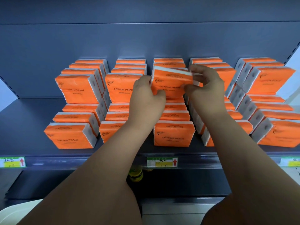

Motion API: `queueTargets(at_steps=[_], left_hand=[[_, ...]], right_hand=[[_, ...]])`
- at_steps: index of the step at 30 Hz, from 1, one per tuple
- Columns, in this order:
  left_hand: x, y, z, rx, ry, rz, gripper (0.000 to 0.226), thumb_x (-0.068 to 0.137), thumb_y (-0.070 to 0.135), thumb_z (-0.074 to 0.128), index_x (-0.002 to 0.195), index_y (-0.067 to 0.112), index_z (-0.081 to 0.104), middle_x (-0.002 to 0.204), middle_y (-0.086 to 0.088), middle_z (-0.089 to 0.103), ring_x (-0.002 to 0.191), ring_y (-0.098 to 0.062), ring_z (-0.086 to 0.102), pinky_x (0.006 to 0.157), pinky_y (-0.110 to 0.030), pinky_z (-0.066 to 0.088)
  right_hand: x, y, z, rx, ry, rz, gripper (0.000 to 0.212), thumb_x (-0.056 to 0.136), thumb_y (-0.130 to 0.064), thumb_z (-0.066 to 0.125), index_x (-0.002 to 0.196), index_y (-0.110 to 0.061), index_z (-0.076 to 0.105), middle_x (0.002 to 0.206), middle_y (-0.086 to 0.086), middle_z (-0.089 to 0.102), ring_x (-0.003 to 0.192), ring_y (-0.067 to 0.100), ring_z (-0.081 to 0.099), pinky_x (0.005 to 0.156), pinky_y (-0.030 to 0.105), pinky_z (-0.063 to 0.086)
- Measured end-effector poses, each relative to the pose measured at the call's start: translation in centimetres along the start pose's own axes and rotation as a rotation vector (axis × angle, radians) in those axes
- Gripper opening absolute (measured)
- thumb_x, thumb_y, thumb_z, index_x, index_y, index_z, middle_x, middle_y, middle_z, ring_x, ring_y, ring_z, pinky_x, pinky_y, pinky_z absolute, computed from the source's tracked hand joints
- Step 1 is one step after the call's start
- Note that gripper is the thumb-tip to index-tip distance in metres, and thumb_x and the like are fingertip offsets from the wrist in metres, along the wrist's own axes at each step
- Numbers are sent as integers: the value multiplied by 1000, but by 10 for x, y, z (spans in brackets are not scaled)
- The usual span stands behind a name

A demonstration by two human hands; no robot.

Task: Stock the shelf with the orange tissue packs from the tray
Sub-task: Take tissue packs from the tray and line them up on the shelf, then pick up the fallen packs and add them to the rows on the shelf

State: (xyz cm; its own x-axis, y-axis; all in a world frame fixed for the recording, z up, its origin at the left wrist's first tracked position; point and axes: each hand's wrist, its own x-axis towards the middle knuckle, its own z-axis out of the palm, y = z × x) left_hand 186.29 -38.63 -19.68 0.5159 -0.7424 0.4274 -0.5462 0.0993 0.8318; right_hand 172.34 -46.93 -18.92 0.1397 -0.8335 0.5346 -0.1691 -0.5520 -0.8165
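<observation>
Your L grip (146, 96) and R grip (207, 88) both curl round one orange tissue pack (170, 83), frame ctr, above the shelf (24, 125).

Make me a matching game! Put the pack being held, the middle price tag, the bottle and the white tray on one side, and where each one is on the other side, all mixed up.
Things
1. held pack
2. price tag
3. bottle
4. tray

Places
A. under the shelf
B. bottom left corner of the view
C. gripped by the left hand and right hand
D. on the shelf's front edge

Pairs: 1-C, 2-D, 3-A, 4-B
</observation>
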Motion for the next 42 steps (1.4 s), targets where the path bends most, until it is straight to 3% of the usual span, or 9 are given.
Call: queueTargets(at_steps=[10, 14, 17, 20, 23, 31, 36, 39, 42], left_hand=[[1, -3, -2, -63, -87, -103, 22, 94, 11, 60, 106, 28, 53, 89, 8, 69, 84, -11, 69, 77, -32, 56], [-2, -2, 1, -126, -119, -151, 28, 95, 12, 60, 97, 38, 51, 90, 9, 69, 78, -1, 68, 74, -25, 57], [-1, -1, 2, -189, -133, -210, 27, 95, 12, 60, 100, 37, 52, 88, 9, 68, 70, 4, 66, 64, -19, 55], [1, 2, 4, -209, -185, -254, 31, 94, 15, 63, 119, 31, 52, 95, 9, 69, 80, -2, 68, 70, -22, 54], [0, 1, 5, -205, -209, -240, 33, 94, 15, 65, 110, 39, 49, 97, 13, 67, 86, -1, 68, 76, -23, 54], [-10, -4, 4, 96, -171, -80, 19, 97, 23, 61, 112, 14, 54, 89, -2, 70, 74, -12, 67, 65, -31, 56], [-28, 8, -6, 142, -56, 6, 7, 99, 19, 58, 99, 13, 54, 73, 8, 60, 61, -7, 58, 56, -24, 42], [-43, 17, -14, 109, -17, 41, 15, 99, 17, 60, 114, 17, 61, 83, 19, 59, 76, -5, 57, 71, -21, 43], [-57, 25, -16, 81, -81, 47, 42, 100, 22, 61, 141, 14, 56, 126, 0, 70, 114, -12, 65, 102, -37, 53]], right_hand=[[3, 11, 6, -86, 71, 61, 41, 82, 3, 71, 114, -24, 71, 113, -8, 70, 96, -2, 65, 79, 6, 47], [3, 23, 9, -121, 70, 95, 42, 83, -2, 70, 118, -24, 72, 110, -2, 71, 92, 13, 67, 89, 34, 57], [2, 25, 13, -134, 48, 89, 44, 82, -4, 67, 119, -26, 71, 108, -1, 71, 89, 17, 69, 87, 41, 58], [3, 27, 15, -137, 55, 88, 47, 81, -2, 64, 122, -23, 70, 111, -1, 71, 91, 14, 68, 87, 40, 58], [3, 27, 14, -135, 57, 89, 48, 81, 1, 61, 123, -21, 69, 109, -1, 72, 90, 14, 68, 85, 37, 59], [-1, 20, 6, -118, 45, 82, 43, 88, 2, 53, 123, -16, 70, 105, -10, 72, 87, 2, 68, 78, 17, 54], [-10, 12, -6, -152, 117, 119, 32, 94, -15, 59, 124, -17, 70, 111, -8, 73, 99, 6, 66, 90, 23, 53], [-22, 3, -20, -158, 147, 93, 30, 91, -21, 56, 117, -20, 72, 105, -11, 72, 101, 10, 66, 96, 31, 52], [-35, -3, -40, -205, 129, 87, 37, 91, -29, 55, 122, -20, 71, 116, -8, 73, 111, 11, 66, 101, 36, 51]])
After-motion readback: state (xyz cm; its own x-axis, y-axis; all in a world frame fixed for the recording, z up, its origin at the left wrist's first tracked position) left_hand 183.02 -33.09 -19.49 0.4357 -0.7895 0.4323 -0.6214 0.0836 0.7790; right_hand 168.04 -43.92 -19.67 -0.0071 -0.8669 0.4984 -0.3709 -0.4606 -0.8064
